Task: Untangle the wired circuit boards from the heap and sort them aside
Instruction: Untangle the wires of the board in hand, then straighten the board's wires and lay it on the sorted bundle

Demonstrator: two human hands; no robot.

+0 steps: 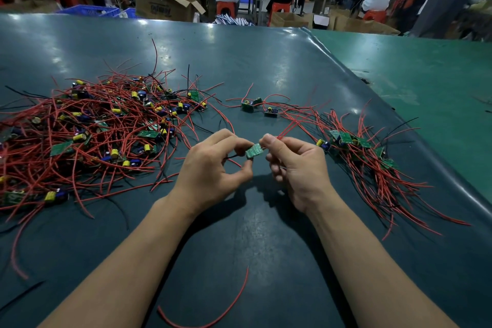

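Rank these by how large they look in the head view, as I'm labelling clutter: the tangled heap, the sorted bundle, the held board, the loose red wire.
1. tangled heap
2. sorted bundle
3. loose red wire, though nearness to the camera inflates it
4. held board

We are seeing overhead lamps glaring off the tabletop (239,61) toward its far edge; hands are casting soft shadows; background is blurring, edges bowing.

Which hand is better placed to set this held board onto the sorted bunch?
Right. The right hand already pinches the small green circuit board with its red wires, and the sorted bunch of boards lies on its side.
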